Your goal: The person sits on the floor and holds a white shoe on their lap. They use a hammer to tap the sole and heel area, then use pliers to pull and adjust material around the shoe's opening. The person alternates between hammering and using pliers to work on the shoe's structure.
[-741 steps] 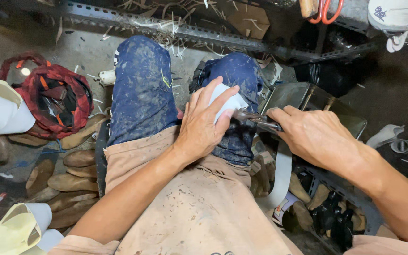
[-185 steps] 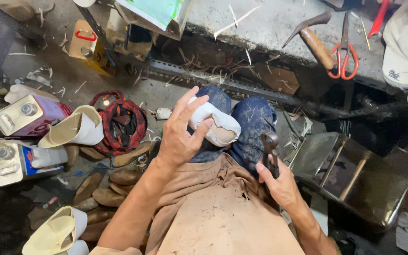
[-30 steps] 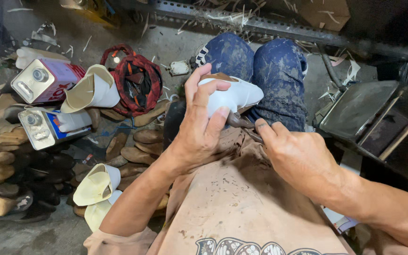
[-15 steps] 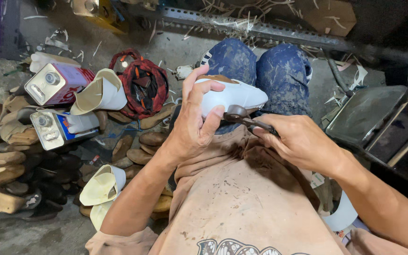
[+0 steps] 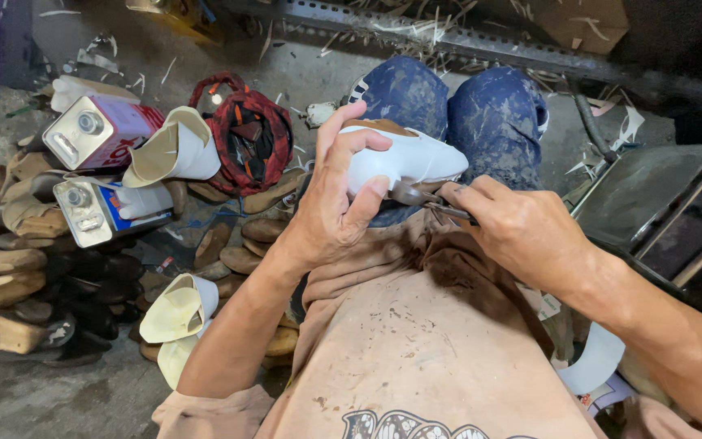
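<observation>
Sitting on the floor (image 5: 34,398), a person holds a white shoe (image 5: 406,159) over their lap, just in front of two knees in blue jeans (image 5: 457,106). The shoe lies on its side. Its long way runs left to right, and the pointed toe aims to the right. A brown inside part shows at the top, near the thumb.

The left hand (image 5: 331,207) is curled tight around the heel end of the shoe. The thumb is on top and the fingers press from below. The right hand (image 5: 522,232) is closed around a metal tool (image 5: 420,199) that looks like pliers. The tool's tip touches the bottom edge of the shoe, near the middle. I cannot tell if the tip is pinching the shoe.

On the floor to the left lie two metal cans (image 5: 95,167) on their sides. Beside them is a bent white shoe piece (image 5: 174,150). Next to that is a red and black bag (image 5: 245,138). A heap of brown shoe soles (image 5: 34,276) sits lower down. More cream shoe pieces (image 5: 176,313) lie by the left arm. A dark metal tray (image 5: 652,203) is on the right.
</observation>
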